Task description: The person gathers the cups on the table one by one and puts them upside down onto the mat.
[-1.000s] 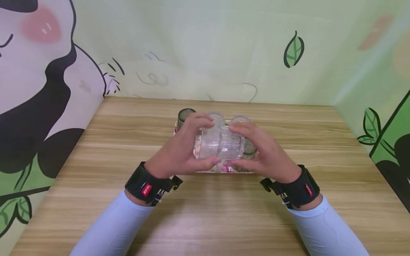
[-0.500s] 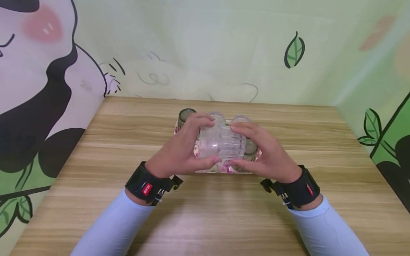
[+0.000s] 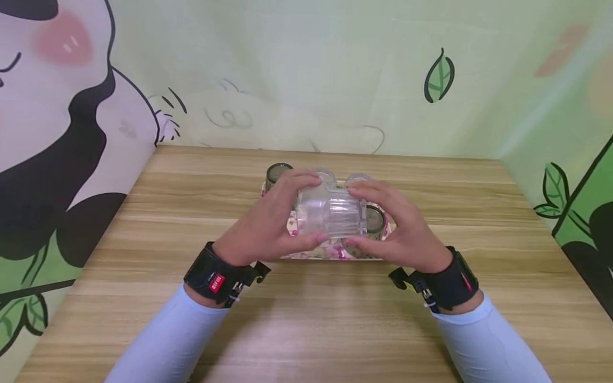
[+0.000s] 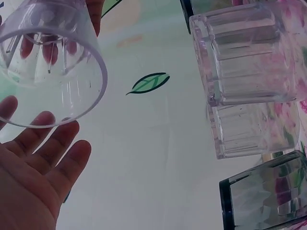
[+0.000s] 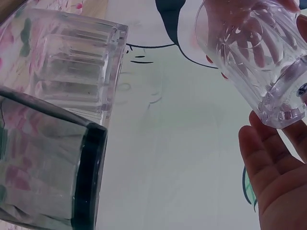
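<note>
A clear faceted drinking glass [image 3: 342, 213] lies sideways between my hands, raised over the floral tray [image 3: 330, 252]. My left hand [image 3: 273, 218] grips its smooth rim end, thumb below and fingers above. At the thick base end, my right hand [image 3: 402, 229] holds it in the same way. The left wrist view looks into the open mouth of the glass [image 4: 57, 105], with right fingers showing through its wall. In the right wrist view its heavy base [image 5: 283, 110] sits among the right fingers.
Upside-down glasses stand on the tray: a grey one [image 3: 279, 173] at back left, two clear ones, left [image 3: 324, 175] and right [image 3: 358, 179], along the back, and a grey one [image 3: 375, 219] at right. A wood-grain table [image 3: 306, 319] lies beneath, a printed wall [image 3: 297, 80] behind.
My right hand has shifted very slightly right at the base end, and more of the right grey glass shows. My left wrist has edged left. Both hands keep hold of the clear glass.
</note>
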`<state>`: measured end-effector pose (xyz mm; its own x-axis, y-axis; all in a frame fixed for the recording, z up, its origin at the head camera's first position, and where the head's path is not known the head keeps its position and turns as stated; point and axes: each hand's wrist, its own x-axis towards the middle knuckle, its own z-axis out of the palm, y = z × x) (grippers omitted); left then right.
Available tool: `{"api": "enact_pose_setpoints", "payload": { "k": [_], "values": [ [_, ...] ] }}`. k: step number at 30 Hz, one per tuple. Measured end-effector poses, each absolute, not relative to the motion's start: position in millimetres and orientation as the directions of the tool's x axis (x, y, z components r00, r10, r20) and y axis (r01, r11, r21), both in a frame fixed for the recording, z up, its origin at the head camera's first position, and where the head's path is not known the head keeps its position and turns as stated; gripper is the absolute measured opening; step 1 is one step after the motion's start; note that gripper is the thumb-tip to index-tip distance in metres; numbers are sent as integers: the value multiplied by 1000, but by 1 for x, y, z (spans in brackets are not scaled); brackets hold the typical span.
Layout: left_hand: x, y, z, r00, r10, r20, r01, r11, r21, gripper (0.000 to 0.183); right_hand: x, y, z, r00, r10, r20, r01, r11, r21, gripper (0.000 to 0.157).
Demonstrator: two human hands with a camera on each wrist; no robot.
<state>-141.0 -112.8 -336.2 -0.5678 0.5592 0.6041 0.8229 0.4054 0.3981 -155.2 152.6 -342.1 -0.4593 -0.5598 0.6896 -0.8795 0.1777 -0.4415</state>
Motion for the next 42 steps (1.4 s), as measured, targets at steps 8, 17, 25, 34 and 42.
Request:
{"api": "enact_pose_setpoints", "payload": {
  "k": [8, 17, 25, 34, 42],
  "values": [
    [-141, -127, -332, -637, 535, 555, 771, 427, 473, 67, -156, 152, -341, -467, -556, 688, -875, 178, -450, 70],
    [-145, -144, -326, -648, 493, 580, 757, 499, 421, 52, -156, 153, -343, -472, -558, 683, -875, 204, -439, 70],
    [-148, -156, -322, -674, 481, 561, 724, 580, 373, 48, -156, 153, -344, -487, -574, 658, -868, 237, -436, 71],
    [-151, -170, -321, -740, 432, 515, 648, 662, 376, 47, -157, 150, -344, -476, -587, 655, -876, 247, -415, 69],
    [-152, -171, -321, -773, 415, 480, 614, 681, 399, 48, -153, 148, -342, -489, -586, 646, -869, 261, -420, 69]
  ]
}}
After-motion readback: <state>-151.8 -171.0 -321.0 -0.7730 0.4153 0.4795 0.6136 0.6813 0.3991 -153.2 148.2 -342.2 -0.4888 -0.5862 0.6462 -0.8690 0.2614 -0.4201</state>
